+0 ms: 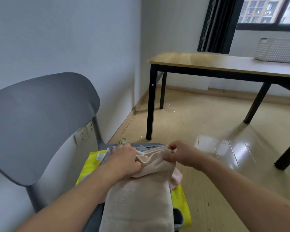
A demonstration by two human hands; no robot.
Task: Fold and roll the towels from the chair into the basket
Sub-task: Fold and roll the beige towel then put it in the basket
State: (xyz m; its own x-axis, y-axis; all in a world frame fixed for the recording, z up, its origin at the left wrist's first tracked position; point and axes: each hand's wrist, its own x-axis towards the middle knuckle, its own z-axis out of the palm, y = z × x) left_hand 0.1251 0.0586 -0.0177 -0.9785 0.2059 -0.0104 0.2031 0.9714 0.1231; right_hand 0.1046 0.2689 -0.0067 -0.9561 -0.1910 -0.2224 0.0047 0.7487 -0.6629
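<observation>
While pinching the cream towel (151, 166) with both hands' fingers (170, 157) at twelve o'clock; risking dragging the pile (89, 166) off the chair (40, 118).

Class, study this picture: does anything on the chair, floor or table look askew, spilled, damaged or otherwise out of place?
Mostly no. The towels on the grey chair lie in a loose, uneven heap, the yellow towel sticking out past the cream towel that both hands grip. The white basket sits upright on the table. Nothing looks spilled or damaged.

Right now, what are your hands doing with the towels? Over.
Left hand and right hand both grip cream towel on chair pile. Basket waits on table. Nothing blocking.
</observation>
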